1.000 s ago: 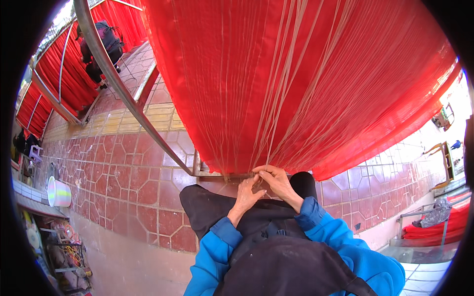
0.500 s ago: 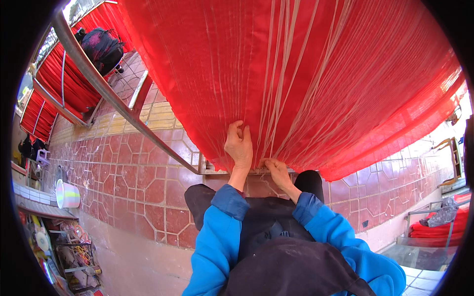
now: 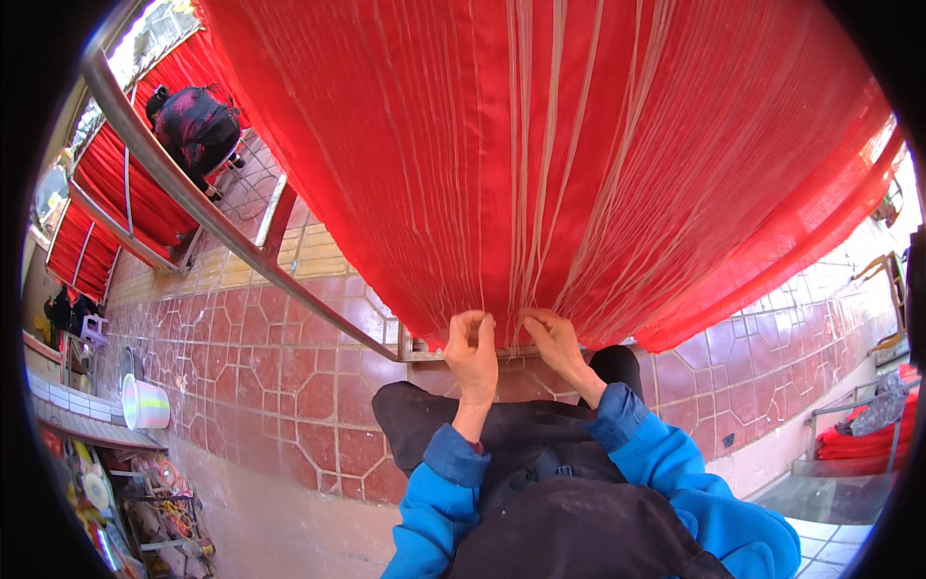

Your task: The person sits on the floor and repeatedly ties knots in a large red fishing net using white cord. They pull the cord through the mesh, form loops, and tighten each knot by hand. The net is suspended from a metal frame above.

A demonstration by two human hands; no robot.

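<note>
A large red cloth sheet hangs in front of me, overlaid with long pale threads that gather toward its lower edge. My left hand is at that edge, thumb and fingers pinched; what lies between them is too small to make out. Just to its right, my right hand has its fingertips closed on the converging threads. Both hands are above my dark-clothed lap, close to a low metal bar, which the cloth and hands partly hide.
A curved metal rail runs along the left. Beyond it a seated person bends beside more red cloth on frames. A striped bucket and a cluttered shelf are at left; railings with red cloth at right.
My left hand went up along the threads, then came down to the lower edge. My right hand shifted slightly right, staying at the edge. The view has shifted, and the seated person is bent over.
</note>
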